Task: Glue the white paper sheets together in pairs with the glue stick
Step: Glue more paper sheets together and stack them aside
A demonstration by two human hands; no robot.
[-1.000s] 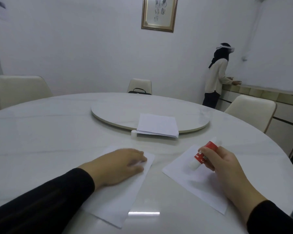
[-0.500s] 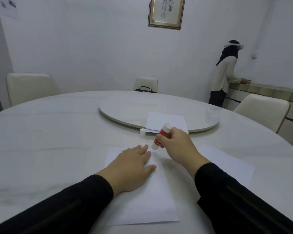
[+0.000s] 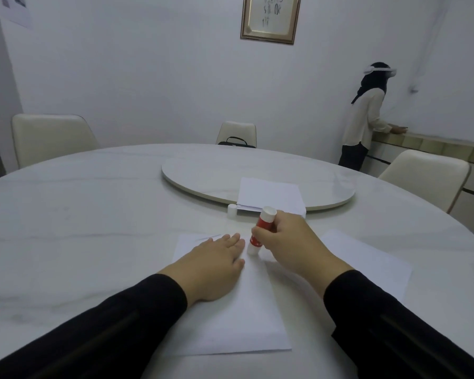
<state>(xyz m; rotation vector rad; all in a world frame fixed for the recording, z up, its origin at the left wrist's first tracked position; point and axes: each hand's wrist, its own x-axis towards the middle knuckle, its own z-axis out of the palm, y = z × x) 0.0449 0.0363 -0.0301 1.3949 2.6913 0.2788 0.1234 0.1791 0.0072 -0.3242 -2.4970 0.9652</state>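
White sheet [image 3: 230, 318] lies flat under the splayed, empty left hand [image 3: 214, 266]; right hand [image 3: 288, 242] grips the glue stick [image 3: 260, 231], tip on its far edge – best drag steady strokes while pinning firmly

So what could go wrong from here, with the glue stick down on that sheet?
1. The left hand pins only the sheet near its far end; the near end lies free and might lift or crease as the glue stick drags.
2. The stick works close to the sheet's far edge, so glue could smear onto the table.
3. The small white cap stands loose by the paper stack and could get knocked away.
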